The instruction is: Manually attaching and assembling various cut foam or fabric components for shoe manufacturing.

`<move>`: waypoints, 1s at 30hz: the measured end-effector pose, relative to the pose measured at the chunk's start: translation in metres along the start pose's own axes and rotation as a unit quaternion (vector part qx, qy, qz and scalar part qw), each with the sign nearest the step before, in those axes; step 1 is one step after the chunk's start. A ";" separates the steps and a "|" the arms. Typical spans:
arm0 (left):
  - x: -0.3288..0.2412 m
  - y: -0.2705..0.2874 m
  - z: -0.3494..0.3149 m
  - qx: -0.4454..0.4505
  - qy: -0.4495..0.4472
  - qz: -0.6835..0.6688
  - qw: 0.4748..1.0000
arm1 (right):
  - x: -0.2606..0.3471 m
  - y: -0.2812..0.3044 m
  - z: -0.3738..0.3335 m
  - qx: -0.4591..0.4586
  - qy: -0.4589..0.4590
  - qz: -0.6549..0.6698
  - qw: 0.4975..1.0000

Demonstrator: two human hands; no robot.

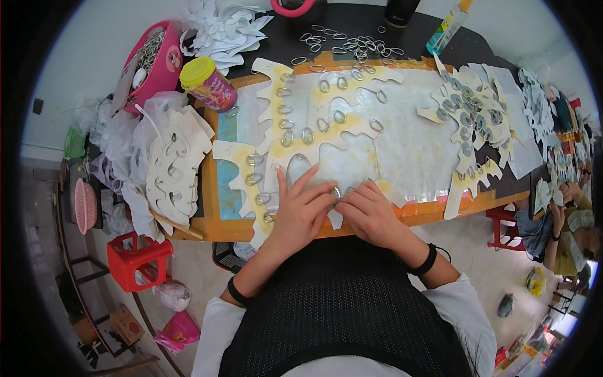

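At the near edge of the work board, an oval metal ring (337, 193) sits between my two hands. The fingertips of my left hand (301, 206) close on its left side, while that hand's outer fingers spread over a white scalloped piece smeared with yellow. From the other side my right hand (370, 213) pinches at the same ring with bent fingers, partly hiding it. Further left lies another scalloped piece (242, 157) with several rings along its edge. Beyond the hands, a larger cut piece (323, 135) carries more rings on yellow smears.
Loose rings (364, 45) are scattered at the far edge. A yellow-lidded tub (207, 85), a pink basket (154, 66) and stacked white pieces (176, 166) stand left. Right lies a heap of pieces with grey ovals (468, 113). A spray bottle (447, 28) stands behind; another person (575, 220) sits far right.
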State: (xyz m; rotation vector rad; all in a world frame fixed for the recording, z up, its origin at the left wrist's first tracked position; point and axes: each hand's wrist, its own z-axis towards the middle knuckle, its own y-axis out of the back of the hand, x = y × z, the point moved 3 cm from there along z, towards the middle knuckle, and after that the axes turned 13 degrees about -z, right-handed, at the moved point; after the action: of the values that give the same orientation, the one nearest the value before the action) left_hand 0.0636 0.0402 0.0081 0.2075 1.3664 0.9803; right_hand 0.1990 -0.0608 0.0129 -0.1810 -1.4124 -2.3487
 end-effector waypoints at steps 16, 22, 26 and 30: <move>-0.003 -0.003 -0.008 -0.066 -0.089 0.074 0.991 | -0.019 0.016 0.017 0.130 0.072 -0.012 0.989; -0.001 0.000 -0.007 -0.058 -0.066 0.058 0.994 | -0.024 0.044 -0.004 0.057 0.015 -0.027 0.998; -0.006 -0.001 -0.011 -0.052 -0.067 0.087 0.993 | -0.018 0.045 0.003 0.062 -0.014 -0.009 0.998; -0.009 -0.005 -0.017 -0.086 -0.145 0.152 0.974 | -0.008 0.037 0.027 0.094 -0.020 0.014 0.995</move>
State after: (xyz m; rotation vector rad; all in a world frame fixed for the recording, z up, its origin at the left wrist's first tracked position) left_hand 0.0522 0.0246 0.0069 0.4221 0.9930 1.2631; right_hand 0.2187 -0.0501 0.0538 -0.1941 -1.6284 -2.1870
